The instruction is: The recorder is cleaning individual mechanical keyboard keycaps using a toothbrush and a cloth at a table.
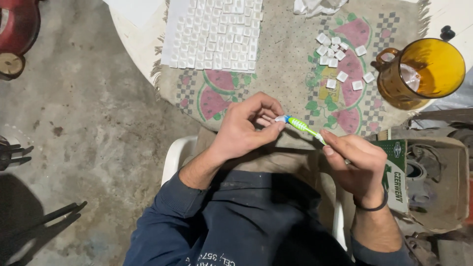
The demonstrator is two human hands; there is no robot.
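My right hand (pixel 357 165) grips the handle of a green and white toothbrush (pixel 301 126), its head pointing left. My left hand (pixel 246 125) is curled at the brush head, fingers pinched around something small that I cannot make out. Both hands hover over my lap, just in front of a round table covered by a watermelon-patterned cloth (pixel 290 64). On the cloth lies a neat grid of small white square tiles (pixel 217 34), and a loose cluster of the same white tiles (pixel 340 56) sits to the right.
An amber glass mug (pixel 421 74) stands at the table's right edge. A cardboard box (pixel 433 182) with metal parts sits at my right. I sit on a white plastic chair (pixel 175 155). Bare concrete floor (pixel 88 108) spreads left; a red object (pixel 17 29) is top left.
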